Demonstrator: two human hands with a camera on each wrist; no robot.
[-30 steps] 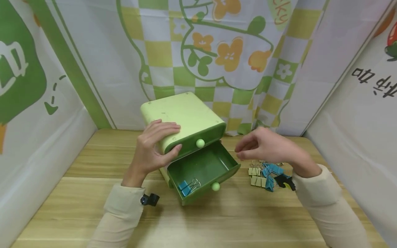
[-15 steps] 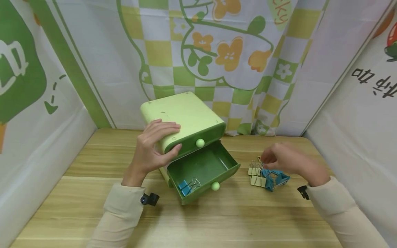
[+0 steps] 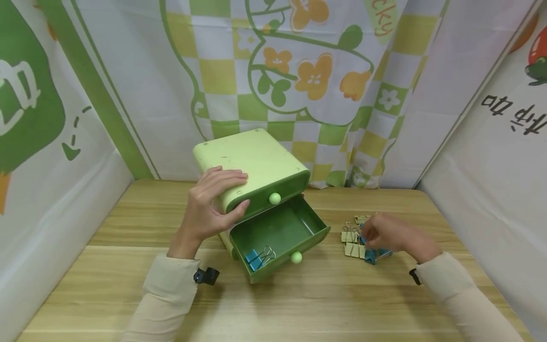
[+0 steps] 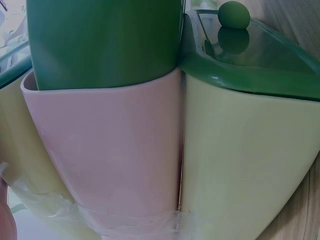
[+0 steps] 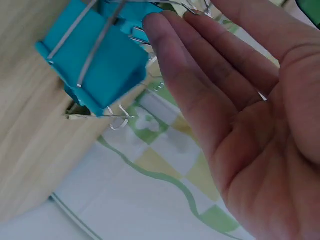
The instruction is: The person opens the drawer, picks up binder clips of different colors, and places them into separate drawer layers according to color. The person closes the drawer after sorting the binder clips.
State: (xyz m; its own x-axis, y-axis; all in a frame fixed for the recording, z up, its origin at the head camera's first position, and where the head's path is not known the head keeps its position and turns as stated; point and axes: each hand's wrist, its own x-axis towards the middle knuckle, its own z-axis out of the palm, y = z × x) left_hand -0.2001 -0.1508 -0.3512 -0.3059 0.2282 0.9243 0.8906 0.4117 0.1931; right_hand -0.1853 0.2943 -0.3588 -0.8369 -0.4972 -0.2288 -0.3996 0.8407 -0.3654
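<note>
My left hand [image 3: 211,206] grips the near left corner of a light-green drawer cabinet [image 3: 256,156], fingers on top and thumb on its front edge. Below the upper drawer, a dark-green drawer [image 3: 284,228] stands pulled out. A blue binder clip [image 3: 254,260] lies in its near left corner. Over a small pile of clips to the right is my right hand [image 3: 391,235], fingers pointing down. In the right wrist view its fingers look fairly straight, beside blue binder clips [image 5: 100,55] and their wire handles; the thumb tip is out of frame. Yellow binder clips [image 3: 354,249] lie left of that hand.
In the left wrist view, the cabinet's pink middle section [image 4: 110,150] sits beside a yellow section [image 4: 250,150] with a knob [image 4: 233,15]. A checked curtain [image 3: 299,95] hangs behind the wooden table [image 3: 320,304]. White printed sheets rise at both sides.
My right hand has moved right and down from beside the open drawer to the clip pile, then settled slightly lower there. The left hand and the drawer have stayed put.
</note>
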